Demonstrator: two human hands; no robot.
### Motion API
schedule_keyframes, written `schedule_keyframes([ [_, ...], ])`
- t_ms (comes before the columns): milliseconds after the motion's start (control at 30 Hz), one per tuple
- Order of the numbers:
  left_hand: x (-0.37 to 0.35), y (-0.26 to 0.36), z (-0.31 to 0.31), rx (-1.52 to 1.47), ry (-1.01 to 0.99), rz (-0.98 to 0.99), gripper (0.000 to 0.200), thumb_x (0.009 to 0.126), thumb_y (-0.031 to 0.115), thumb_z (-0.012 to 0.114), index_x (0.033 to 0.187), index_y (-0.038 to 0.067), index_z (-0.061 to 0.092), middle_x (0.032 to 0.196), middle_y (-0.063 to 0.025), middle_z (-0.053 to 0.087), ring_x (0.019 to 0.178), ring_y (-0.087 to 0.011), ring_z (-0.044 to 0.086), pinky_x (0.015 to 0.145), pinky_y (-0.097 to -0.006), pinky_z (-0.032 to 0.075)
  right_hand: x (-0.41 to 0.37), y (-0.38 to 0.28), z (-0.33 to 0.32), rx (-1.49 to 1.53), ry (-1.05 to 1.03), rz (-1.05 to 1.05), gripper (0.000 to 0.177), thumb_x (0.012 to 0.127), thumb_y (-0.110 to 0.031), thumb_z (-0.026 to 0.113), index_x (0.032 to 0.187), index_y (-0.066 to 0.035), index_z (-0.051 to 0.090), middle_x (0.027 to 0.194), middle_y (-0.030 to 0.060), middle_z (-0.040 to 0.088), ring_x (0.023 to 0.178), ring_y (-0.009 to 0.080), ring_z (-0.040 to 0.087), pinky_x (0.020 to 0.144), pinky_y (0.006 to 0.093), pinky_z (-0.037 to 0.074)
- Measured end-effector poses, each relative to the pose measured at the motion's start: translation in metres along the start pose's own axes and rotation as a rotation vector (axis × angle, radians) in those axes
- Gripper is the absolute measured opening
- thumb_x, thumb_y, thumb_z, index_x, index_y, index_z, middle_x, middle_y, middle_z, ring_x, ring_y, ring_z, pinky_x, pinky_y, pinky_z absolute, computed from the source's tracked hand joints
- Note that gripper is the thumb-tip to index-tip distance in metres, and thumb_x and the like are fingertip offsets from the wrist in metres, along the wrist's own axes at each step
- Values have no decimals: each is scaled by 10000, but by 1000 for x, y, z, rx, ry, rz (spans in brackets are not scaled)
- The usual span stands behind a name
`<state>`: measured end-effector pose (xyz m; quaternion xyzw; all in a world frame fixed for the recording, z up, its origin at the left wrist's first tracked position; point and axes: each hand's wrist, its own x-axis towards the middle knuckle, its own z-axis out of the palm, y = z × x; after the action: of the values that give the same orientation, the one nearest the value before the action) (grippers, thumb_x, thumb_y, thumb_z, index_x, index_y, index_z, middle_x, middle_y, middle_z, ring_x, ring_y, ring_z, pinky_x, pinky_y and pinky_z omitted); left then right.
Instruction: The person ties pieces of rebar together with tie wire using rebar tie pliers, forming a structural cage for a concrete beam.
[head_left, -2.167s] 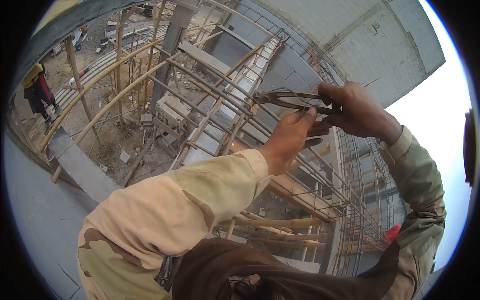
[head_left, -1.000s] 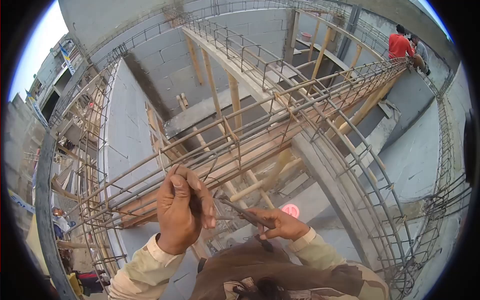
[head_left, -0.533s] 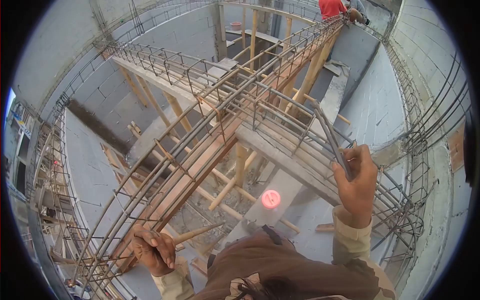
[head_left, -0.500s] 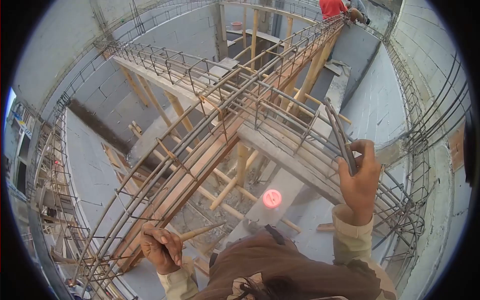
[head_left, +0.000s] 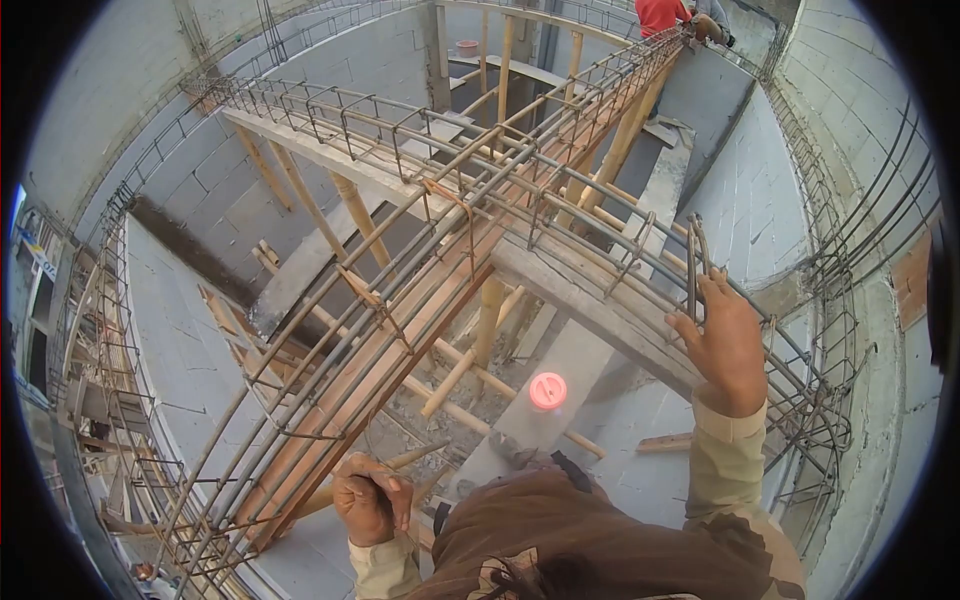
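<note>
Clenched into a tight fist, left grip (head_left: 372, 497) low near the bottom edge, knuckles up, just beside the near end of a long rebar cage (head_left: 400, 300); contents of the fist hidden by the fingers. Tan camouflage sleeve (head_left: 385, 572) below it. Long rebar cage stretched diagonally from lower left to upper right over a wooden plank (head_left: 400, 345), propped on pale timber posts (head_left: 487, 315) above a deep drop. Round pink disc (head_left: 547, 390) on a concrete ledge (head_left: 590, 350) far below, between the two hands. Person in a red shirt (head_left: 660, 12) at the top edge, at the far end of the cage, well apart. Farther right, right grip (head_left: 728, 345) raised, back of the hand toward the camera, fingers wrapped shut around steel pincers (head_left: 692, 262): two thin handles pointing straight up above the knuckles, head not visible. Curved rebar cage (head_left: 815, 420) just behind that hand, along a grey block wall (head_left: 745, 200).
</note>
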<state>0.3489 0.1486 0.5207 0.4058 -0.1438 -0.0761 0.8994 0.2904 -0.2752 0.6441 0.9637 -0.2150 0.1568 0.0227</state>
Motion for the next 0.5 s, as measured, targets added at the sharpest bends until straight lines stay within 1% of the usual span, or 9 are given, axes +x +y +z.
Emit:
schedule_keyframes([
  [67, 3, 4, 4, -8, -29, 3, 479, 1059, 374, 552, 915, -82, 544, 663, -156, 624, 314, -160, 438, 295, -281, 349, -10, -20, -12, -17, 359, 16, 443, 823, -170, 820, 1176, 50, 666, 1261, 299, 662, 903, 410, 730, 781, 488, 584],
  [100, 8, 7, 13, 13, -72, 1, 503, 1062, 427, 518, 863, -34, 553, 549, -122, 556, 292, -154, 430, 285, -271, 319, -17, -30, -9, -10, 359, 12, 443, 823, -170, 820, 1176, 50, 666, 1261, 299, 662, 903, 410, 730, 781, 488, 584],
  [133, 10, 9, 19, 35, -115, -4, 536, 1064, 481, 484, 811, 15, 562, 435, -87, 489, 271, -147, 423, 276, -261, 290, -27, -41, -6, 338, 385, 102, 383, 827, -142, 816, 1136, 45, 689, 1237, 282, 669, 886, 385, 728, 771, 472, 580],
  [167, 9, 8, 20, 43, -113, -5, 536, 1064, 481, 484, 811, 15, 562, 435, -87, 489, 271, -147, 423, 276, -261, 290, -35, -52, -2, 685, 402, 196, 323, 831, -115, 813, 1096, 40, 712, 1214, 265, 676, 870, 359, 726, 761, 455, 575],
  [200, 8, 6, 20, -14, -112, -29, 570, 1042, 476, 533, 809, -41, 587, 536, -128, 563, 297, -165, 452, 287, -273, 323, -40, -66, 1, 719, 343, 141, 238, 832, -66, 802, 1033, 40, 731, 1146, 208, 679, 908, 320, 677, 795, 431, 541],
  [233, 8, 5, 20, -72, -115, -54, 609, 1020, 471, 582, 807, -98, 611, 638, -168, 637, 323, -183, 481, 298, -285, 357, -38, -70, 9, 724, 345, 150, 238, 832, -66, 802, 1033, 40, 731, 1146, 208, 679, 908, 320, 677, 795, 431, 541],
  [300, 10, 6, 28, -22, -102, -79, 632, 1012, 500, 579, 804, -95, 626, 634, -166, 637, 319, -182, 476, 300, -284, 352, -28, -70, 27, 422, 472, 20, 225, 831, -41, 790, 1033, 33, 724, 1090, 168, 676, 934, 319, 621, 813, 422, 508],
  [333, 10, 6, 31, -4, -100, -85, 644, 1011, 512, 573, 796, -93, 631, 615, -162, 629, 315, -182, 473, 300, -283, 349, -25, -68, 32, 431, 521, 52, 209, 822, -30, 791, 1010, 28, 721, 1022, 134, 666, 943, 320, 579, 814, 423, 485],
  [500, 17, 3, 36, 36, -178, -107, 670, 1020, 529, 541, 777, -86, 647, 547, -137, 592, 308, -178, 464, 304, -277, 346, -40, -73, 24, 556, 619, -18, 198, 819, -25, 790, 1001, 25, 730, 967, 130, 669, 872, 310, 602, 783, 416, 496],
])
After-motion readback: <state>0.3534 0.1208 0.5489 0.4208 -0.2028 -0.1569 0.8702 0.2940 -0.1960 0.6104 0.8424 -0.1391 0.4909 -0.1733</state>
